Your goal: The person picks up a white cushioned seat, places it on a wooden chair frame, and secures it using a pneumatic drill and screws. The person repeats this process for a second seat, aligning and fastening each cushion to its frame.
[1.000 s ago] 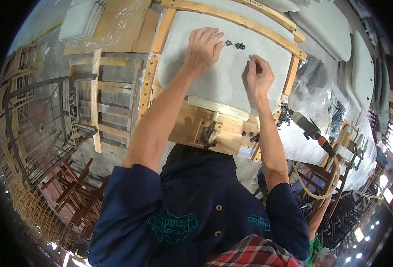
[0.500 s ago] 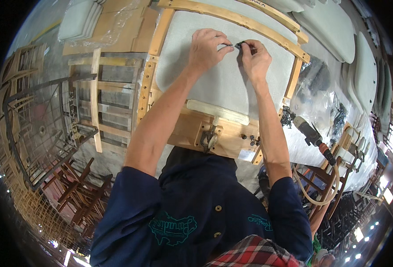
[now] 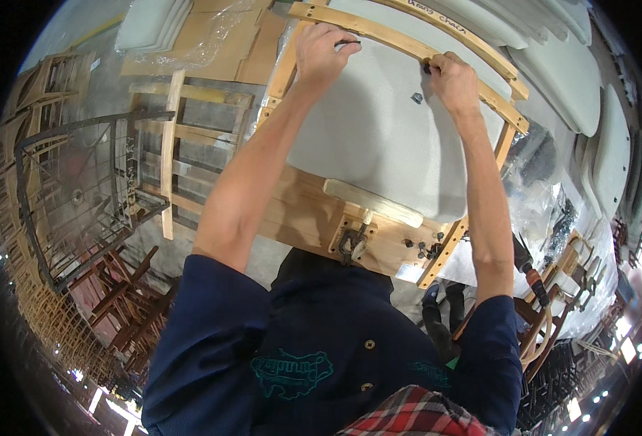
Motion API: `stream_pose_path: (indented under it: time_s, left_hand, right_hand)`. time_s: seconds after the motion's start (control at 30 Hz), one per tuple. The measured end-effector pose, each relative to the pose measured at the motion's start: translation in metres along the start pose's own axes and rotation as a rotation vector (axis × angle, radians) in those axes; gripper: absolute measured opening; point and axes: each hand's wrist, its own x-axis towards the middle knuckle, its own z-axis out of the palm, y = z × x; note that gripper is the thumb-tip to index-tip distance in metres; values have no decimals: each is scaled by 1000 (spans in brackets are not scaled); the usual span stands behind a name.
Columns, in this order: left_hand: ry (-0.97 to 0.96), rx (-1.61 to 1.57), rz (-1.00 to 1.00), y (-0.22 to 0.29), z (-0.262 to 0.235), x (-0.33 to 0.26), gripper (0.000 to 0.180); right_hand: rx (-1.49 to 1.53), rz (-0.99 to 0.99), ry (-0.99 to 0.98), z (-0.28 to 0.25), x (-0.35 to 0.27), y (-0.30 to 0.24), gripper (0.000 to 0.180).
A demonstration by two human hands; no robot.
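A light grey padded panel [image 3: 364,131] lies inside a wooden frame [image 3: 379,30] on the bench. Over its far left part, my left hand [image 3: 322,54] pinches a small dark piece [image 3: 348,43], too small to name, between thumb and fingers. My right hand [image 3: 455,83] is at the frame's far rail, its fingers closed around one or more small black pieces [image 3: 428,67]. Another small dark piece [image 3: 417,98] lies loose on the panel, left of my right hand.
A pale wooden bar [image 3: 373,203] and a metal toggle clamp [image 3: 351,241] sit at the near edge. Beside them are several black pieces [image 3: 428,251]. A power drill [image 3: 530,272] with a hose is at right. Grey panels [image 3: 554,87] stack at far right; cardboard [image 3: 205,43] lies at far left.
My hands have moved apart and farther away, the left toward the far left, the right to the far rail. A dark piece now lies on the panel. The whole view has shifted.
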Motion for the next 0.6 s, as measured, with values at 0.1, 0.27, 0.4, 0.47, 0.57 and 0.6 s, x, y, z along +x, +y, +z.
stream_pose_path:
  time_s: [0.1, 0.27, 0.4, 0.47, 0.57, 0.6]
  left_hand:
    - [-58, 79, 71, -12, -6, 11, 17]
    - [-47, 155, 175, -19, -13, 29, 23]
    - [-126, 158, 177, -7, -25, 42, 67]
    - [-165, 45, 210, -11, -28, 46, 58]
    - [-265, -23, 242, -15, -30, 54, 49]
    - [-304, -32, 254, -15, -30, 57, 47]
  right_hand:
    - [-80, -19, -129, -6, 13, -4, 11]
    - [-32, -11, -102, -8, 10, -5, 13]
    - [169, 153, 39, -13, -5, -6, 15]
    - [283, 286, 110, -19, -17, -11, 17]
    - [434, 435, 183, -19, -49, -24, 23]
    - [504, 447, 182, -14, -61, -32, 25]
